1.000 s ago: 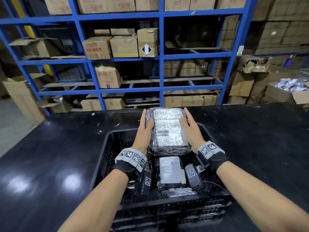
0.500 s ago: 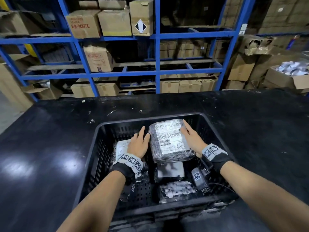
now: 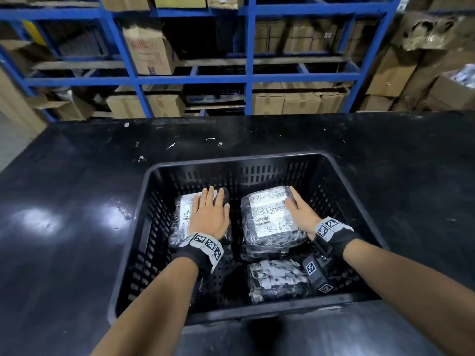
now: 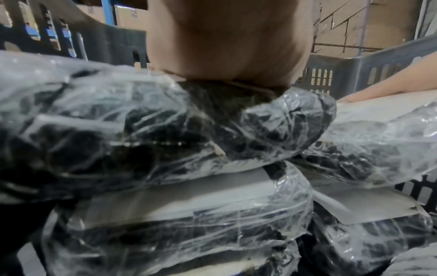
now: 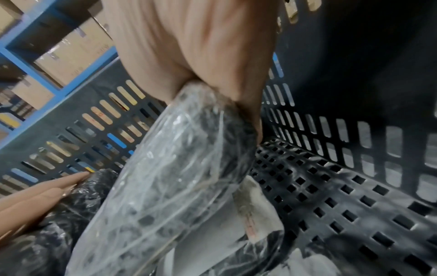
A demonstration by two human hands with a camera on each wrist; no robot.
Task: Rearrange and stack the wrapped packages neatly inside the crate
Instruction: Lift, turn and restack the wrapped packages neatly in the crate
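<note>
A black slotted crate [image 3: 231, 160] stands on the black table. Inside, a plastic-wrapped package with a white label [image 3: 183, 211] lies at the left, on top of another package [image 4: 177, 214]. My left hand [image 3: 210, 214] rests flat on it with straight fingers. A second labelled package [image 3: 267, 217] lies at the right on another one. My right hand [image 3: 299, 211] lies along its right edge, fingers straight, thumb on top. A crumpled third package [image 3: 277, 278] lies near the front wall. In the right wrist view the palm [image 5: 201, 46] presses the package edge [image 5: 177, 177].
The crate floor [image 5: 331, 196] is bare to the right of the right package, and at front left [image 3: 221, 281]. Blue shelving [image 3: 246, 78] with cardboard boxes stands behind the table. Table surface [image 3: 77, 201] spreads on both sides of the crate.
The labelled package came down from above the crate rim and now lies at the right inside the crate. My left hand left it and moved onto the left package.
</note>
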